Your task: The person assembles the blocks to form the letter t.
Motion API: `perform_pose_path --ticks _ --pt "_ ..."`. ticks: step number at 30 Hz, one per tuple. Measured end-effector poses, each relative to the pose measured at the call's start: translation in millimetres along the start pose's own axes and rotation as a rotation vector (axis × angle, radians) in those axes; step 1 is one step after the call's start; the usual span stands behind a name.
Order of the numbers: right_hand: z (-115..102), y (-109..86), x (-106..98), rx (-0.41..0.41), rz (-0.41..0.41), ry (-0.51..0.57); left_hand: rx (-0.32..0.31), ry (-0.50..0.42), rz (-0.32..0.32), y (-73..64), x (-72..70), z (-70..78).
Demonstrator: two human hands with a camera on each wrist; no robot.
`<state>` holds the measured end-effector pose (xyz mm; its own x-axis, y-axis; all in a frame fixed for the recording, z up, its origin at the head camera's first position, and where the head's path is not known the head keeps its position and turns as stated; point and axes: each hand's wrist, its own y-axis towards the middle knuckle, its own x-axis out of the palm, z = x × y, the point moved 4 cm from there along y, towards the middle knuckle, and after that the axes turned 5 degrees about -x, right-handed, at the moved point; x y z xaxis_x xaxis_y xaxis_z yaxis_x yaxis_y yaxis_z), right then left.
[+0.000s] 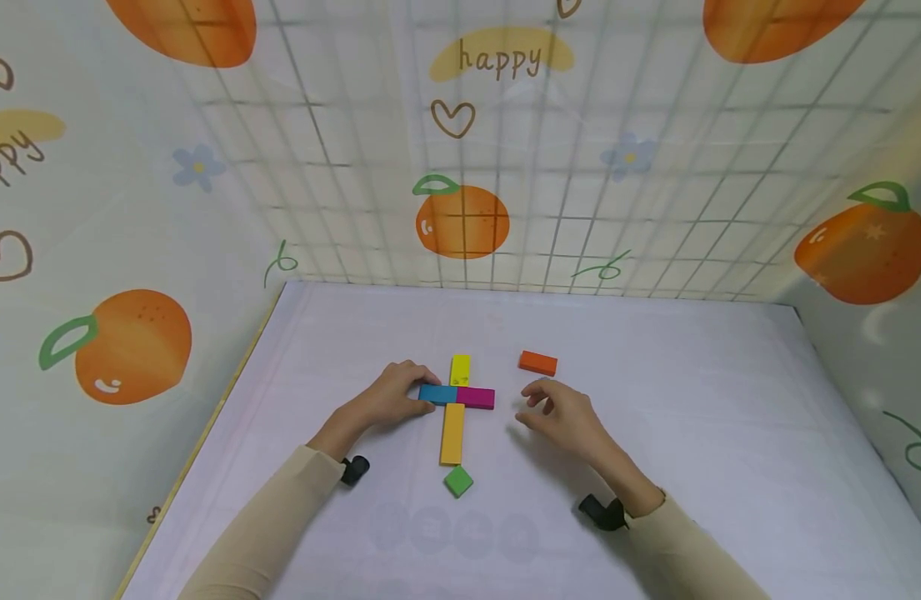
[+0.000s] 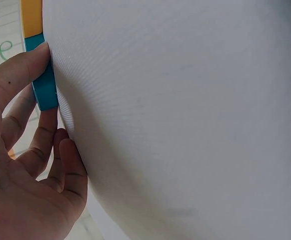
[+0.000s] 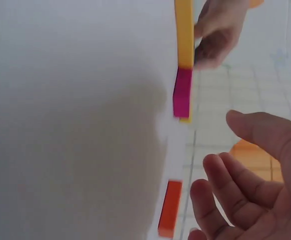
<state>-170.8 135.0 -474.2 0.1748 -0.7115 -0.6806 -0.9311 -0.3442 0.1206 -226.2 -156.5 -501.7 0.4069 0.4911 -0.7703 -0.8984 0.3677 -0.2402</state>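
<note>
Several coloured blocks lie in a cross on the white table. My left hand [image 1: 394, 392] pinches the blue block [image 1: 437, 394] at the cross's left arm, thumb on the near side and fingers on the far side. In the left wrist view the thumb lies against this blue block [image 2: 46, 90]. Touching its right end is a magenta block [image 1: 476, 398]. A yellow block [image 1: 460, 369] extends behind them, and a longer orange-yellow block [image 1: 452, 435] extends toward me. My right hand [image 1: 565, 415] hovers right of the magenta block, fingers loosely bent, holding nothing.
An orange-red block [image 1: 538, 363] lies apart, beyond my right hand. A green block [image 1: 458, 481], turned like a diamond, sits at the near end of the orange-yellow block. Patterned cloth walls [image 1: 460, 150] rise behind the table [image 1: 693, 417] and at both sides.
</note>
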Motion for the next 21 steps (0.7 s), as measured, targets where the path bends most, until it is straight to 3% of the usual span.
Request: perform_pose_path --ticks 13,21 --pt "37.5 19.5 -25.6 0.056 0.107 0.017 -0.008 -0.003 0.005 0.0 0.7 -0.4" --pt "55.6 35.9 -33.3 0.123 0.128 -0.003 -0.001 0.017 0.006 0.1 -0.1 0.2"
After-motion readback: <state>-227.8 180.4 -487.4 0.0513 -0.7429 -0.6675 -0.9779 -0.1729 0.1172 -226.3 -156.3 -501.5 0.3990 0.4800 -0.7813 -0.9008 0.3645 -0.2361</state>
